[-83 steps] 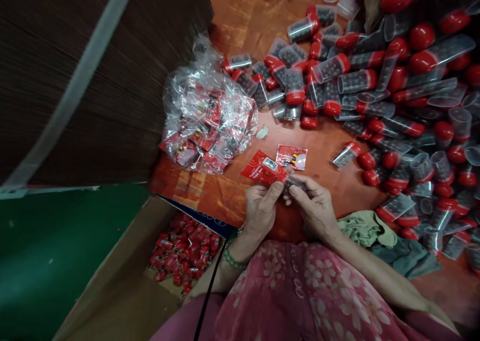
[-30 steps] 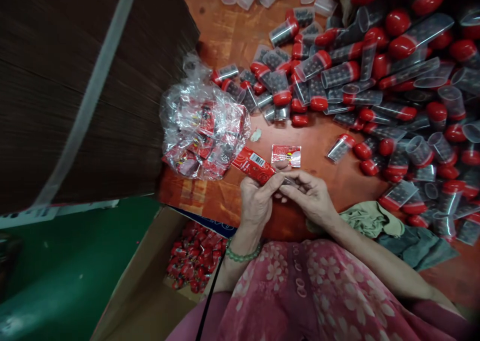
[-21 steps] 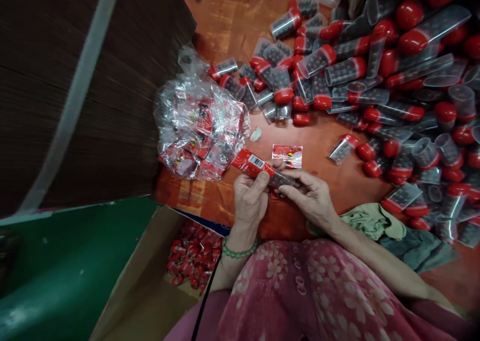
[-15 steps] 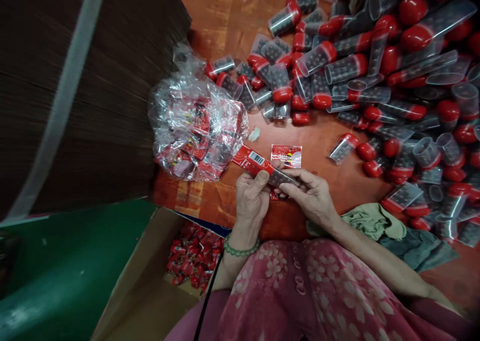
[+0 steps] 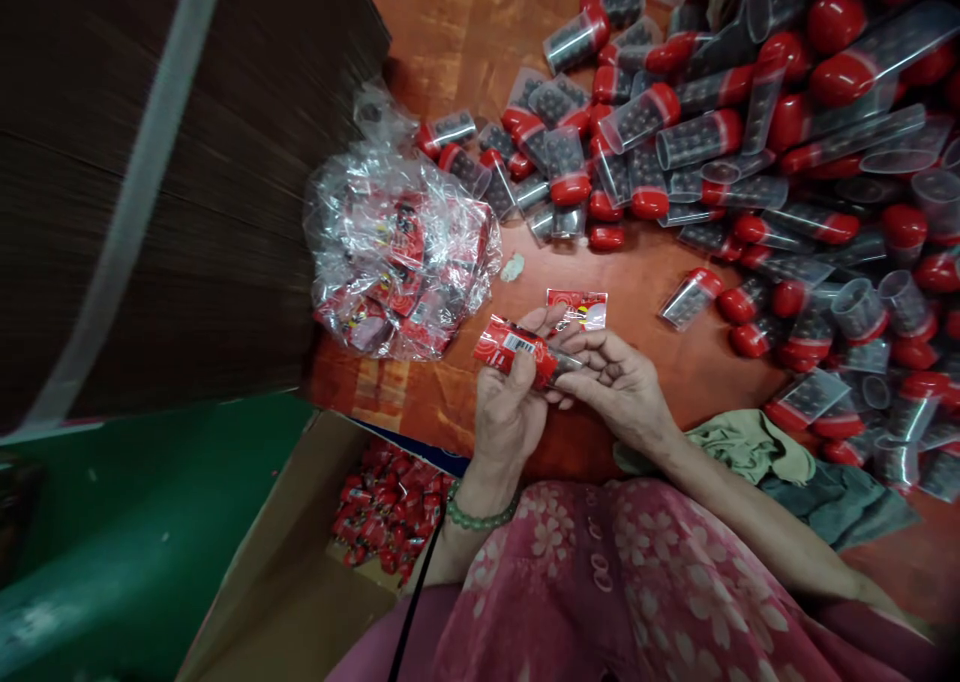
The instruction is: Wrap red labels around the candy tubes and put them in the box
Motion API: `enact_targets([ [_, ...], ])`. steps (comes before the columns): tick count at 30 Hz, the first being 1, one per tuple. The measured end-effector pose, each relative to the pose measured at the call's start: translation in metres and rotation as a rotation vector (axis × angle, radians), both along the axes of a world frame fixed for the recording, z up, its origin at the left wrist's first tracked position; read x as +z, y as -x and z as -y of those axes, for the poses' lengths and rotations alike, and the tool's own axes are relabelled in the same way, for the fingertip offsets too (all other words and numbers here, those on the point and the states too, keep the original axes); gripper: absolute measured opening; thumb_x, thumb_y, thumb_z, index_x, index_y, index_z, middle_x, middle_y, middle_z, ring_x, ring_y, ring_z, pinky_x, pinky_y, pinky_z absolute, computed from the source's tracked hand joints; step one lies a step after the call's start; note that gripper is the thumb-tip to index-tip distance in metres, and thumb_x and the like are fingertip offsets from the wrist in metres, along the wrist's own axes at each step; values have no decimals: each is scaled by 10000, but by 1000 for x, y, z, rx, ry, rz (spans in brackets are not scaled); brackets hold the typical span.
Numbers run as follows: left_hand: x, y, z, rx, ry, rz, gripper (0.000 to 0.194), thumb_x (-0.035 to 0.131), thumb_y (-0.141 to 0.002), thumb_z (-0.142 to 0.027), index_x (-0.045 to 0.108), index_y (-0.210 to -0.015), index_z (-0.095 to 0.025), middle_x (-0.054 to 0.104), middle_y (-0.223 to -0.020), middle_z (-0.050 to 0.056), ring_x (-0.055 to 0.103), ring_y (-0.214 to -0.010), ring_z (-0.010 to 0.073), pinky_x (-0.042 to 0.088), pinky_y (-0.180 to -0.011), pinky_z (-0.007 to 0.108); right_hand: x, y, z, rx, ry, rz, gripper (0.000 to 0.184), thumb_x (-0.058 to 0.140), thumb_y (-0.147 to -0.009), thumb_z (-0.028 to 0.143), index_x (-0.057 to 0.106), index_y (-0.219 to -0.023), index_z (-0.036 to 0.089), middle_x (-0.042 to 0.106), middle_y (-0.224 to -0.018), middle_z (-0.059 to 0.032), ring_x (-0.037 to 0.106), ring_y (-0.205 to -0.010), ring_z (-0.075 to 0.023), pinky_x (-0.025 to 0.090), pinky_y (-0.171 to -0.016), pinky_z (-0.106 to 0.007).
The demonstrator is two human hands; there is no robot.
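Observation:
My left hand (image 5: 508, 405) pinches a red printed wrapper (image 5: 514, 345) with a white barcode patch, which sits around one end of a small clear tube of dark beads (image 5: 564, 364). My right hand (image 5: 613, 382) grips the other end of that tube with closed fingers. Both hands meet just above the near edge of the orange table (image 5: 465, 42). A second flat red wrapper (image 5: 577, 308) lies on the table right behind my fingers.
A clear bag of red wrappers (image 5: 401, 257) lies to the left. Several red-capped bead tubes (image 5: 712, 142) are heaped across the right and back. An open cardboard box of wrapped pieces (image 5: 386, 517) stands below the table edge. Crumpled green cloth (image 5: 757, 457) lies by my right forearm. A dark wall (image 5: 165, 162) rises at left.
The red wrapper has gone from lying long and flat out to the left to sitting bunched and shorter over the tube's end. My left thumb has shifted up onto it.

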State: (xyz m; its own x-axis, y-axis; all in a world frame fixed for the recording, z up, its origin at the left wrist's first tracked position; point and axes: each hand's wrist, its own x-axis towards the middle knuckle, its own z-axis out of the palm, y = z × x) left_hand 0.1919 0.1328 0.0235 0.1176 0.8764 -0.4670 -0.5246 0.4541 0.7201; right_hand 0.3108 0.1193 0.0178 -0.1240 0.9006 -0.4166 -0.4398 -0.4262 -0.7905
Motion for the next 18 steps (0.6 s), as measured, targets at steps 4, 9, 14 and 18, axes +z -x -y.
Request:
enact_targets([
  [4,2,-5,4,9,34,33,461,748,-725,-593,656,-979,-220,742,-1100,98,696,-1046,265,591,-770,365,-1,2,3,-3,-55,75,449,862,-632,486,587,-867,220,662,-681,42,617,-537,-94,546,-545,-228],
  [9,2,-13,14,-17,21,116,420,796,-686,-567,679,-893,-221,763,-930,56,702,-1048,262,580,-872,383,-5,-1,9,-52,-142,178,473,885,-588,499,529,-760,237,608,-647,55,562,-535,-105,502,-536,-244],
  [14,1,-17,25,-8,-8,152,373,795,-706,-528,696,-874,-210,759,-916,49,697,-1055,252,558,-927,388,-12,0,11,-92,-231,300,504,904,-554,475,483,-642,213,489,-636,70,438,-542,-80,412,-505,-212],
  [18,2,-5,34,-29,-5,72,398,783,-708,-550,688,-865,-197,758,-909,60,699,-1040,257,560,-918,394,-11,-3,19,58,-292,312,431,864,-631,494,546,-711,215,579,-730,40,522,-613,-104,468,-563,-228],
])
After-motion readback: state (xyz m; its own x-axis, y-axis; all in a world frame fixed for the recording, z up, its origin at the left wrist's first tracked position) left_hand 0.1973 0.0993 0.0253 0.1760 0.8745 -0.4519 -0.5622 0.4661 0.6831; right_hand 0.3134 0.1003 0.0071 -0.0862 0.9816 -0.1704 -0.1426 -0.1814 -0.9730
